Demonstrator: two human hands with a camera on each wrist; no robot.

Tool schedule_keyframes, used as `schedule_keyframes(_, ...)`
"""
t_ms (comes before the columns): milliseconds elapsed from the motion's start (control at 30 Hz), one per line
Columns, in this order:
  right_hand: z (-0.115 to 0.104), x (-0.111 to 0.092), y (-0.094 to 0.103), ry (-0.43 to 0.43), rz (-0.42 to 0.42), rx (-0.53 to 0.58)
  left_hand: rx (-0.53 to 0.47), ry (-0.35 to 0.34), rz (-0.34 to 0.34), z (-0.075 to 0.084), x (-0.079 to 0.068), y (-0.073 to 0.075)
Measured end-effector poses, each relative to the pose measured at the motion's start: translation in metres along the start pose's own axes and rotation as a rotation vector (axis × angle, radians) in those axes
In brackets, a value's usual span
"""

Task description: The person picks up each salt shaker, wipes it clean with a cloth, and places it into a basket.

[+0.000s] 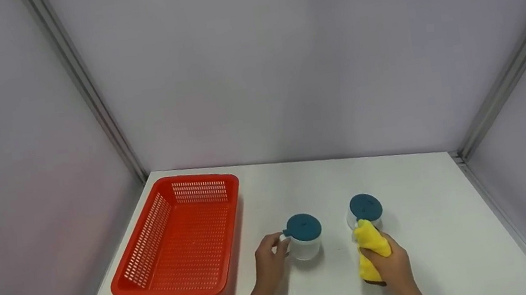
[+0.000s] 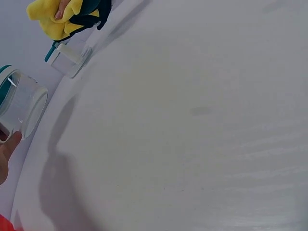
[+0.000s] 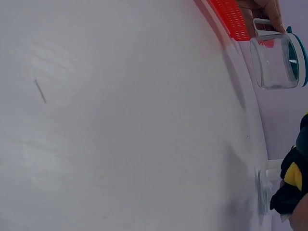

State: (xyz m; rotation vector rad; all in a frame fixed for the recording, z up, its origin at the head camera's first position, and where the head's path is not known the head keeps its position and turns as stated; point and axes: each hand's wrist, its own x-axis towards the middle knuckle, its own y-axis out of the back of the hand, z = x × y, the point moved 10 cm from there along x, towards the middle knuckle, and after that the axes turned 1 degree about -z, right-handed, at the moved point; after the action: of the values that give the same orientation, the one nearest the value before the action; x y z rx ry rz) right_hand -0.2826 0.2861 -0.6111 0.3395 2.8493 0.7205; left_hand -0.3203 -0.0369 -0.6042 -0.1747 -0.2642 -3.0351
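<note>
A clear lidded jar (image 1: 305, 247) with a teal lid and a white side handle is near the middle of the table. My left hand (image 1: 271, 262) pinches its handle from the left; whether its base touches the table is hard to tell. To the right, my right hand (image 1: 393, 265) grips a bunched yellow cloth (image 1: 372, 240) with a dark side, also visible in the left wrist view. Just behind the cloth stands a second clear jar (image 1: 365, 207) with a teal lid, its handle partly covered. In the left wrist view, the second jar's base (image 2: 72, 60) shows below the cloth.
A red slotted plastic basket (image 1: 226, 233) sits on the left of the white table (image 1: 436, 226). Pale panels (image 1: 254, 77) rise behind and on both sides, joined by metal corner posts.
</note>
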Motion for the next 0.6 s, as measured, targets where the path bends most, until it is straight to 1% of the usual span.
schedule_keyframes(133,-0.012,-0.003,-0.004,0.06,0.012,0.02,-0.011,-0.031,-0.01,0.005,-0.001,0.0)
schedule_keyframes(200,-0.017,-0.003,-0.007,0.074,0.012,0.034,-0.016,-0.041,-0.011,0.008,-0.001,0.001)
schedule_keyframes(467,-0.028,-0.003,-0.021,0.07,0.007,0.102,-0.037,-0.011,-0.025,0.009,-0.002,0.0)
schedule_keyframes(600,-0.032,-0.003,-0.029,0.073,0.008,0.126,-0.061,-0.02,-0.039,0.013,-0.004,-0.002)
